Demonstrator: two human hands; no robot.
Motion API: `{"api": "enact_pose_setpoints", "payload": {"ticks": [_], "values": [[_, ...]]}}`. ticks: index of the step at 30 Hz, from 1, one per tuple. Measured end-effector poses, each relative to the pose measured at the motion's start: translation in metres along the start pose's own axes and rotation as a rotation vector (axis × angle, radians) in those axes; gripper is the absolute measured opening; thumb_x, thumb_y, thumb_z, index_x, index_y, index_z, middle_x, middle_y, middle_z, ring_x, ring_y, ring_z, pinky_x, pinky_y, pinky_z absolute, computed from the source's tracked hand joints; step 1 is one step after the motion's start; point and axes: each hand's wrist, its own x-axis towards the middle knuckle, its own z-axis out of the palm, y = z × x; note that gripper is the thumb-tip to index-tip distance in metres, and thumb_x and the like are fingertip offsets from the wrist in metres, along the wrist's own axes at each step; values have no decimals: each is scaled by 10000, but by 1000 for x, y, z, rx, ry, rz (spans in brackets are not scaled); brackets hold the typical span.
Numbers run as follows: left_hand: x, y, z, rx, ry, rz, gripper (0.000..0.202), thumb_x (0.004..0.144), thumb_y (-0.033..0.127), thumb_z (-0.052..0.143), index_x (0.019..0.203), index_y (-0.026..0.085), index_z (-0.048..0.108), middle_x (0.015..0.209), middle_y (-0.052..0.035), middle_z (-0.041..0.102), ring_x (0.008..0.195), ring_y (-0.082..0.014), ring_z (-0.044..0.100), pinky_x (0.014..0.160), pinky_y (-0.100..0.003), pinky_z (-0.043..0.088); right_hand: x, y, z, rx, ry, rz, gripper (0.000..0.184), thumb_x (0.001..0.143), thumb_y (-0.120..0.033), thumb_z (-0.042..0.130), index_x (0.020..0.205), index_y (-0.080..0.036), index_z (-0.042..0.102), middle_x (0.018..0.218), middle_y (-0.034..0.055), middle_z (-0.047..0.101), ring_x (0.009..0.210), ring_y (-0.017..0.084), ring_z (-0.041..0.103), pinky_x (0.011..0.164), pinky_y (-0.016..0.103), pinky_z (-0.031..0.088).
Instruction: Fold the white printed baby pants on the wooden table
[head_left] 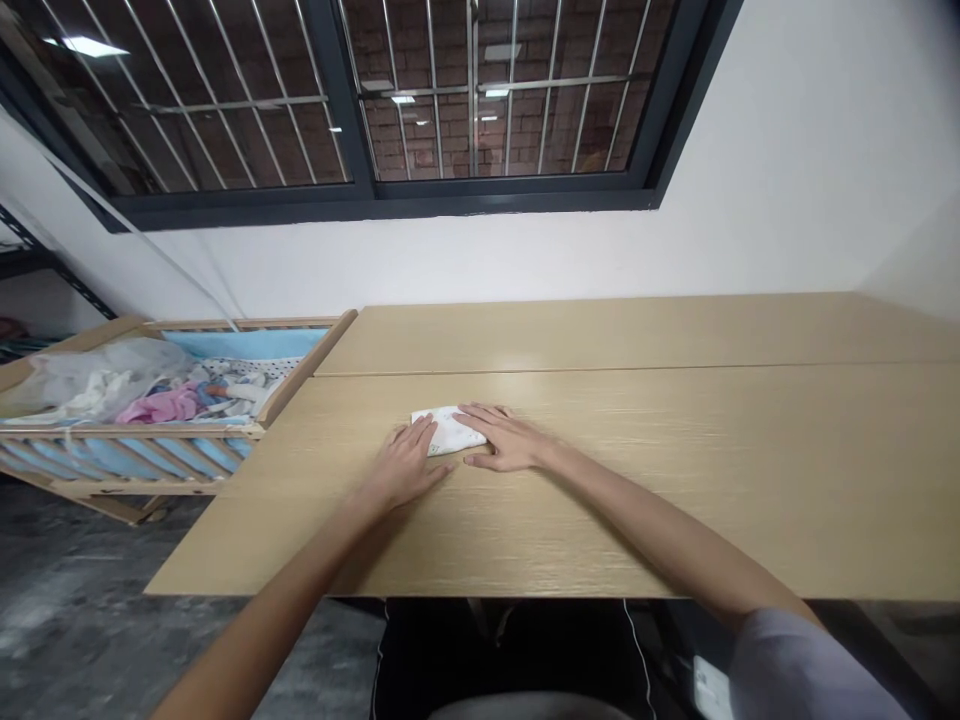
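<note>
A small white folded cloth (448, 432) with faint print lies flat on the wooden table (675, 450), left of the table's middle. My left hand (409, 465) rests over the cloth's left edge, its fingers stretched out and the thumb apart on the tabletop. On the other side, my right hand (506, 438) lies over the right edge with fingers extended and thumb spread. Both palms face down, and neither hand grips the cloth. The fingers hide its left and right ends.
Left of the table stands a wooden crib (187, 432) with blue lining, holding a heap of clothes (169, 402) and a clear plastic bag (105, 365). A seam runs along the tabletop. Behind it are a white wall (525, 255) and a barred window (495, 100).
</note>
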Motion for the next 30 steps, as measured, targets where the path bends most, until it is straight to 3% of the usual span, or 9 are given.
{"api": "enact_pose_setpoints", "payload": {"ticks": [4,7,11,13,16,18,21,25,30], "values": [[21,-5,-3,-79,19,-103,465,857,273,577,1310,163,584,1359,-147,637,1271,-294,579,1110,-458,412,16,5,4,84,99,71,718,887,-367,597,1540,-203,345,1540,171,448,1414,341,398,1132,577,267],[31,0,-16,-80,113,-201,329,860,154,476,1124,167,672,1224,-156,684,1166,-302,620,1052,-478,442,32,5,-6,198,186,160,627,833,-239,595,1440,-194,444,1314,138,637,1242,312,553,1073,537,347],[25,14,-43,-170,202,-319,270,901,252,485,1117,166,623,1078,-137,718,1036,-294,672,907,-441,521,48,-4,-39,607,325,215,539,826,-269,610,1339,-184,469,1043,61,684,966,220,639,877,371,494],[17,22,-53,-384,212,-391,348,896,352,544,1196,174,544,996,-91,742,904,-254,713,794,-380,556,52,-12,-55,769,364,254,512,847,-325,621,1319,-195,473,915,20,656,865,197,633,784,330,506],[5,32,-52,-664,191,-486,505,862,424,619,1266,175,447,923,-65,755,809,-244,731,729,-363,556,56,-16,-62,871,305,328,538,841,-358,681,1317,-208,480,811,-15,617,762,175,612,708,302,497],[-1,38,-43,-642,135,-513,520,872,421,614,1286,172,420,927,-72,756,825,-255,735,737,-368,548,60,-12,-53,867,250,357,560,796,-333,753,1280,-197,506,861,4,637,782,170,612,706,292,499],[-3,44,-25,-396,12,-560,426,915,407,556,1252,164,459,1032,-140,743,924,-308,729,749,-386,528,67,4,-29,783,229,385,525,747,-307,812,1188,-171,560,960,43,656,833,169,612,711,279,504],[-2,44,-14,-174,-97,-572,350,963,431,482,1188,167,528,1074,-193,729,953,-365,712,737,-412,499,71,22,-3,608,190,384,413,816,-323,755,1152,-149,588,1005,63,666,842,169,616,736,293,512],[-21,41,-24,-94,34,-453,362,979,478,495,1184,189,568,1145,-149,697,1073,-334,653,887,-447,492,59,13,-16,308,202,232,386,949,-409,608,1215,-130,586,1223,152,637,1141,255,600,971,401,479]]}}
